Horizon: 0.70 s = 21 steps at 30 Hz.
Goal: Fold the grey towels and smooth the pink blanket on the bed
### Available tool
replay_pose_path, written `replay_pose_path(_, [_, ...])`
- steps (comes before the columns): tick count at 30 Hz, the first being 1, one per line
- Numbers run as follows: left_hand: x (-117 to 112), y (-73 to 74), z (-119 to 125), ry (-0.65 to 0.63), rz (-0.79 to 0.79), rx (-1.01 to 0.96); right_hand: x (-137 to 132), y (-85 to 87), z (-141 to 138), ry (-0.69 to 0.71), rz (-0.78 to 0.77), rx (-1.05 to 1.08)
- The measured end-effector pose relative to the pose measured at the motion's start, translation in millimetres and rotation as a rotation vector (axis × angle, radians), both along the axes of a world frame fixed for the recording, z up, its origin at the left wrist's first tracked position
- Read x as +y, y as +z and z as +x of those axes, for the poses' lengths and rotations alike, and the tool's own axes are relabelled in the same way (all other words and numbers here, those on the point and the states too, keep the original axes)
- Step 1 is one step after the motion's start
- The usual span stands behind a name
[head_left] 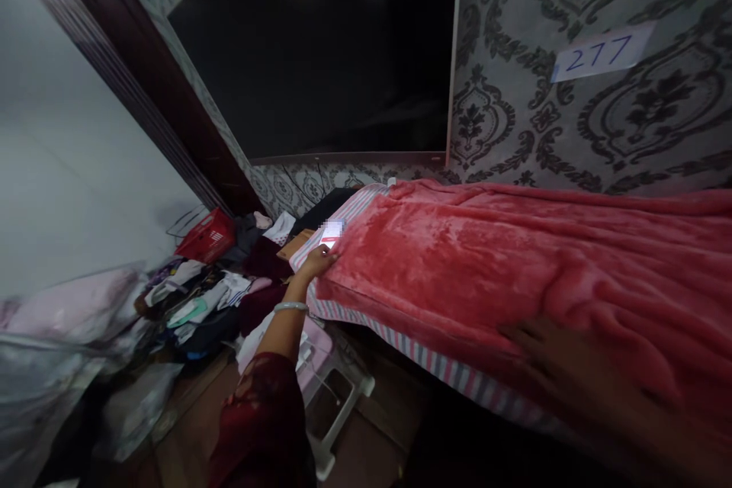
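My left hand (318,263), with a pale bangle at its wrist, reaches to the far left end of the bed-like surface. Its fingers are closed at the lower edge of a lit phone (332,232), the thumb overlapping the screen. Under and beside them is the left edge of a plush red blanket (435,252), spread over a striped pink, white and grey sheet (394,339). At the lower right, my right hand (552,354) lies palm down on the blanket near its front edge, fingers apart. Shadow and blur soften its outline.
A pink and white plastic stool (320,366) stands below my left arm. Heaped clothes (211,309), a red basket (209,235) and plastic-wrapped bedding (74,309) fill the left side. Behind the blanket, a large television (343,53) and a paper marked 277 (603,53) are on the patterned wall.
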<state>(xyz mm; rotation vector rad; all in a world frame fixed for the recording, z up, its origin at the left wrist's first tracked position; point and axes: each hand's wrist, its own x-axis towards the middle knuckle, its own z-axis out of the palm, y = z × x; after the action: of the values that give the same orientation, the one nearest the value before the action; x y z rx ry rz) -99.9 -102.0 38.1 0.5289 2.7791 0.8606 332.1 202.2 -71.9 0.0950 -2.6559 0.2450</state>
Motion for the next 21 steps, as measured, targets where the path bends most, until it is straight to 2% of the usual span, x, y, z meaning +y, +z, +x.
replay_pose_path(2, [-3.2,-3.4,-0.5,-0.005,0.056,-0.029,11.7,4.7,2.2,0.043,-0.008,-0.073])
replay_pose_path(5, [-5.2,-9.5,-1.3,-0.029,0.131,-0.072,34.5,21.0,-16.3,-0.031,-0.004,-0.214])
replay_pose_path(10, [-8.8,-17.3,-3.7,-0.052,0.188,-0.119,89.0,57.2,-95.8,-0.221,-0.111,-0.197])
replay_pose_path(13, [-9.7,-22.3,-6.0,-0.049,0.191,-0.092,117.0,73.7,-139.9,-0.302,-0.104,-0.181])
replay_pose_path(17, [-9.1,-30.9,-8.4,-0.041,0.195,-0.051,136.7,80.6,-187.3,-0.349,-0.042,-0.141])
replay_pose_path(21, [-9.9,-37.6,-7.6,-0.047,0.201,-0.036,147.3,76.7,-234.2,-0.433,-0.064,-0.247])
